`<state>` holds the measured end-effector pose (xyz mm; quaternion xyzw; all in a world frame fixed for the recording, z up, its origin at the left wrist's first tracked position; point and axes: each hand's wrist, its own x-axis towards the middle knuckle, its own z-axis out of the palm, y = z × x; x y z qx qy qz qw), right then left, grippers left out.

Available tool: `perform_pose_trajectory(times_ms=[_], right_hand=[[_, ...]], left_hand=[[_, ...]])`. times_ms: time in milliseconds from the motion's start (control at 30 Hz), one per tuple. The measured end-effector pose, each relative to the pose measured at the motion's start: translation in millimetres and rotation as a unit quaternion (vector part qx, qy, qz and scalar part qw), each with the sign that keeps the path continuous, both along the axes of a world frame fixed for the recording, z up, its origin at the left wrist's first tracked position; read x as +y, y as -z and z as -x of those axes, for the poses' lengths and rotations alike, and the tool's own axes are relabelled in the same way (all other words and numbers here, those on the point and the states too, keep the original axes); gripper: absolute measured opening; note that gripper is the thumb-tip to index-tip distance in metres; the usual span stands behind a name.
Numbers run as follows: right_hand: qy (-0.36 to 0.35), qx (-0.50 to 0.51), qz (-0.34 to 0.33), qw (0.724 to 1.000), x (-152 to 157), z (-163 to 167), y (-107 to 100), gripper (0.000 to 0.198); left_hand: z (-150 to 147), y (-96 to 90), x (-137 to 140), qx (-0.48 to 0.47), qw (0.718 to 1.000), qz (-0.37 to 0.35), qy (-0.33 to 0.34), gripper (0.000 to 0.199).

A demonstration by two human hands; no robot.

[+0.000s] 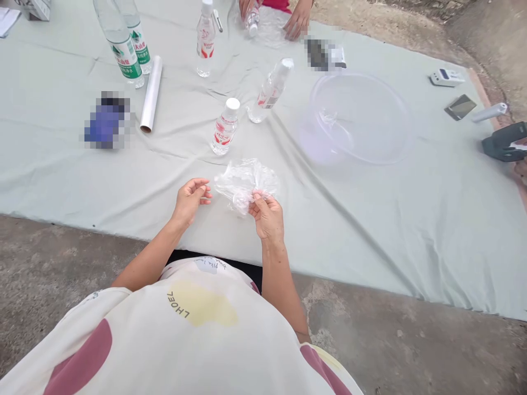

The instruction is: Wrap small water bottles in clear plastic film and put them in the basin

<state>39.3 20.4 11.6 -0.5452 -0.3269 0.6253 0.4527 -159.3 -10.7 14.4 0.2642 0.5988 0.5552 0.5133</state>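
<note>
A crumpled piece of clear plastic wrap [247, 178] is pinched in my right hand [269, 216], thumb against fingers, just above the table's near side. My left hand [191, 200] is to the left of the wrap, empty, its fingers slightly curled and apart. Just beyond the wrap stands a small water bottle [224, 129] with a white cap and red label. Farther back and to the right, another bottle [272, 90] leans to one side and seems to have clear film around it.
A film roll [151, 96] lies left, near two large green-labelled bottles [125, 57]. Another small bottle [205, 41] stands farther back. A translucent basin [358, 118] sits right. Across the table, another person's hands [298, 22] handle a bottle and film. A phone [460, 107] lies far right.
</note>
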Motion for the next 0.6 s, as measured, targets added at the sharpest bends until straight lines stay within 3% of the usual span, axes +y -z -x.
perform_pose_trajectory(times_ms=[67, 100, 233, 300, 367, 600], right_hand=[[0.027, -0.015, -0.027, 0.999, 1, -3, -3, 0.038], [0.029, -0.024, -0.040, 0.998, -1, -2, -4, 0.037], [-0.033, -0.095, -0.112, 0.989, -14, 10, -7, 0.030], [-0.084, -0.116, -0.141, 0.980, -22, 16, -10, 0.027], [-0.104, -0.102, -0.148, 0.978, -26, 16, -12, 0.026], [0.033, 0.072, -0.065, 0.995, -7, -22, -12, 0.035]], left_hand=[[0, -3.2, 0, -0.009, 0.998, 0.027, -0.063, 0.019], [-2, -5.7, 0, -0.005, 0.998, 0.029, -0.056, 0.024], [-21, -14.5, -3, -0.013, 0.992, 0.017, 0.121, 0.046], [-30, -13.8, -1, -0.032, 0.987, 0.020, 0.156, 0.043], [-32, -8.6, 1, -0.062, 0.986, 0.025, 0.151, 0.038], [-11, 10.9, 1, -0.231, 0.964, 0.022, 0.127, 0.037]])
